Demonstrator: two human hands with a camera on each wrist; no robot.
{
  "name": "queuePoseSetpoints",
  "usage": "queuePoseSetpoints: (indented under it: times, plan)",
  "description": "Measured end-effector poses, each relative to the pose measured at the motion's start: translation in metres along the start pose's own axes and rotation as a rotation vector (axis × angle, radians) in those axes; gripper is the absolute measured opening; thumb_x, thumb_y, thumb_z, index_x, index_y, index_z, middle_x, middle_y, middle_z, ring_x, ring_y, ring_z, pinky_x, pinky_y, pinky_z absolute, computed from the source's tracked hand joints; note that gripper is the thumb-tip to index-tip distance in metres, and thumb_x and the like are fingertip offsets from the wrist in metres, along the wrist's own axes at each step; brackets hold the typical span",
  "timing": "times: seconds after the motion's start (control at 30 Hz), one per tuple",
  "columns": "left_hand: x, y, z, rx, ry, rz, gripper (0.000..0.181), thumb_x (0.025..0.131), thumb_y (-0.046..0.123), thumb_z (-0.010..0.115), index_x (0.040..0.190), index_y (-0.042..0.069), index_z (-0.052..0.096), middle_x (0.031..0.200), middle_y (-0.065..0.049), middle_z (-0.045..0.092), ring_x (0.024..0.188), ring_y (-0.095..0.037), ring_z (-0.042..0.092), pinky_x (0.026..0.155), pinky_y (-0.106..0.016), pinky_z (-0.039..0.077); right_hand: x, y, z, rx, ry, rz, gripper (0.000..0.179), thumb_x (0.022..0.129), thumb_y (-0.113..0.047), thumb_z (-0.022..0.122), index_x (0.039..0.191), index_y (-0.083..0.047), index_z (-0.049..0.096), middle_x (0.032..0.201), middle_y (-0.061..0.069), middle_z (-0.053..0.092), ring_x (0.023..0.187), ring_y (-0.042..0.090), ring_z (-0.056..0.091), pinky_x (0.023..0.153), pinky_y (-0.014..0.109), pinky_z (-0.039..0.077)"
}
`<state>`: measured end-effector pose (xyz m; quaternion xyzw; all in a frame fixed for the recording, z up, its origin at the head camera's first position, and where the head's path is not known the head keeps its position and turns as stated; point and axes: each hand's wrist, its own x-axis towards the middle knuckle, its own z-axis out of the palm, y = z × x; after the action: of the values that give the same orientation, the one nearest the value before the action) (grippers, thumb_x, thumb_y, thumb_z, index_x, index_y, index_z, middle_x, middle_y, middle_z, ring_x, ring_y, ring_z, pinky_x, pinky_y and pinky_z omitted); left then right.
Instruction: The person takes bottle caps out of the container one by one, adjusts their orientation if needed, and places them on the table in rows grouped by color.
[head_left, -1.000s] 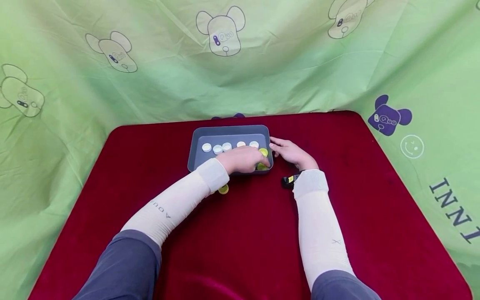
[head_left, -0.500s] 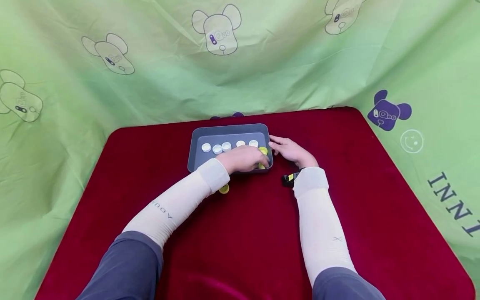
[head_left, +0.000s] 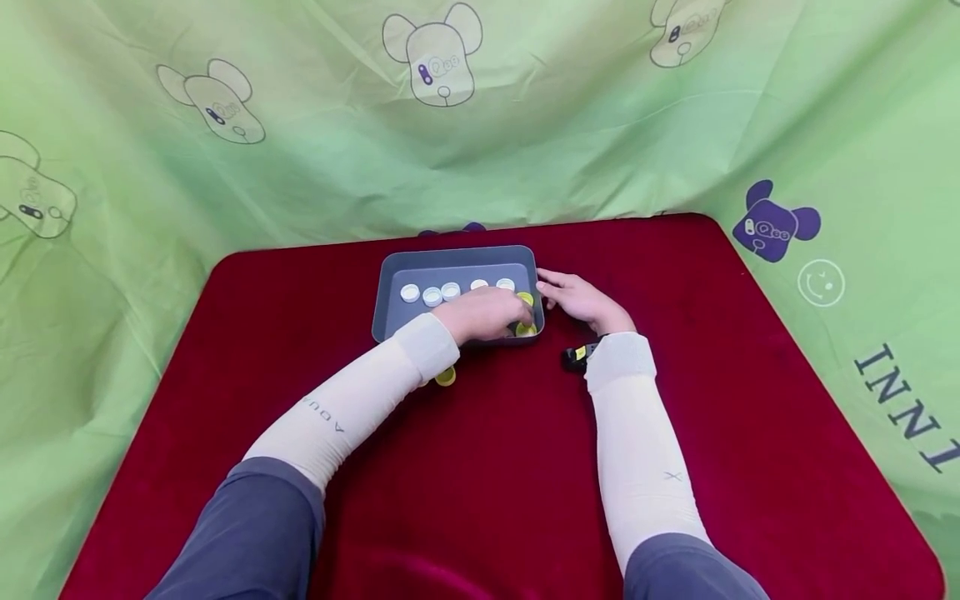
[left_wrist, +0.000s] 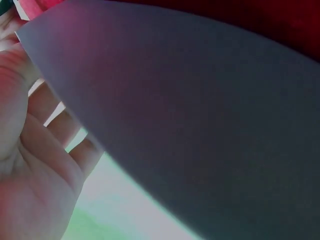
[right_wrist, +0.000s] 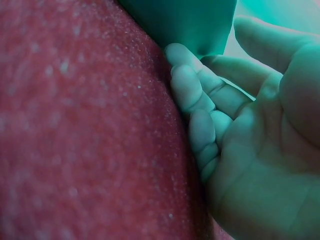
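Note:
A grey rectangular tray (head_left: 450, 273) holds several white bottle caps (head_left: 410, 293) in a row, with yellow bottle caps at its right end. My left hand (head_left: 483, 314) reaches over the tray's near wall, fingers pointing down beside the front yellow cap (head_left: 527, 330). Another yellow cap (head_left: 526, 298) lies just behind that one. In the left wrist view the tray wall (left_wrist: 175, 110) hides the left fingertips. My right hand (head_left: 577, 300) rests at the tray's right side, fingertips at the outer wall; the right wrist view shows its fingers (right_wrist: 187, 85) loosely bent by the tray corner.
On the red tablecloth (head_left: 510, 458), a yellow cap (head_left: 446, 376) lies in front of the tray, with another partly hidden by the left sleeve. A black wrist camera (head_left: 576, 358) sits at the right cuff. Green printed curtains (head_left: 322, 142) enclose the table's back and sides.
My left fingers have drawn back slightly to the left, and more of the front yellow cap shows. My right hand stays at the tray's side. The head view shifts a little.

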<state>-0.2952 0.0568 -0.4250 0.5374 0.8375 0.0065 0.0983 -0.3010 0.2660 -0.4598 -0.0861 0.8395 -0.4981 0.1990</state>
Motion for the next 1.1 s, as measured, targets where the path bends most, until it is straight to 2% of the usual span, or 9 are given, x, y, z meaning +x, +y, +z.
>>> queuePoseSetpoints:
  times: [0.17, 0.27, 0.43, 0.63, 0.8, 1.1]
  plan:
    - [0.0001, 0.001, -0.0036, 0.044, -0.017, -0.086, 0.003, 0.084, 0.016, 0.073, 0.087, 0.016, 0.071, 0.078, 0.005, 0.063, 0.07, -0.017, 0.059, 0.066, -0.033, 0.049, -0.0011, 0.0002, -0.002, 0.002, -0.005, -0.006, 0.057, 0.103, -0.035, 0.046, 0.154, -0.015, 0.03, 0.093, 0.015, 0.055, 0.096, 0.029, 0.052, 0.103, 0.043, 0.029]
    - [-0.0004, 0.0002, -0.0037, 0.075, -0.004, -0.125, 0.006, 0.085, 0.022, 0.073, 0.083, 0.017, 0.07, 0.075, 0.006, 0.061, 0.069, -0.017, 0.058, 0.064, -0.034, 0.05, -0.0017, 0.0002, -0.0017, 0.012, 0.001, -0.006, 0.056, 0.104, -0.034, 0.046, 0.154, -0.015, 0.03, 0.094, 0.015, 0.055, 0.095, 0.029, 0.052, 0.103, 0.042, 0.03]
    - [0.0004, -0.0016, -0.0028, 0.102, 0.01, -0.131, 0.014, 0.085, 0.027, 0.072, 0.074, 0.02, 0.066, 0.072, 0.006, 0.057, 0.068, -0.017, 0.055, 0.063, -0.035, 0.05, -0.0028, 0.0, -0.0009, 0.032, 0.011, -0.008, 0.055, 0.104, -0.032, 0.047, 0.153, -0.013, 0.032, 0.098, 0.017, 0.057, 0.095, 0.029, 0.052, 0.103, 0.041, 0.03]
    - [0.002, -0.0013, -0.0031, 0.052, 0.013, -0.149, 0.02, 0.084, 0.02, 0.068, 0.065, 0.023, 0.062, 0.063, 0.006, 0.056, 0.064, -0.017, 0.052, 0.057, -0.035, 0.048, -0.0034, -0.0005, -0.0002, 0.041, 0.015, -0.017, 0.055, 0.104, -0.03, 0.047, 0.153, -0.012, 0.032, 0.103, 0.018, 0.057, 0.095, 0.03, 0.053, 0.103, 0.04, 0.03]
    - [0.0028, -0.0021, -0.003, 0.003, -0.009, -0.148, 0.016, 0.084, 0.018, 0.068, 0.069, 0.024, 0.064, 0.064, 0.008, 0.057, 0.067, -0.016, 0.052, 0.058, -0.034, 0.047, -0.0036, -0.0006, -0.0005, 0.021, 0.011, -0.006, 0.055, 0.104, -0.032, 0.047, 0.153, -0.013, 0.031, 0.095, 0.017, 0.056, 0.095, 0.029, 0.053, 0.103, 0.041, 0.03]
    - [0.0009, -0.0019, -0.0047, -0.03, -0.036, -0.134, 0.007, 0.09, 0.017, 0.065, 0.088, 0.021, 0.071, 0.075, 0.008, 0.061, 0.074, -0.016, 0.055, 0.066, -0.035, 0.05, -0.0029, 0.0005, -0.0003, 0.025, 0.015, -0.002, 0.056, 0.103, -0.033, 0.047, 0.153, -0.013, 0.032, 0.095, 0.017, 0.056, 0.097, 0.029, 0.053, 0.104, 0.041, 0.029]
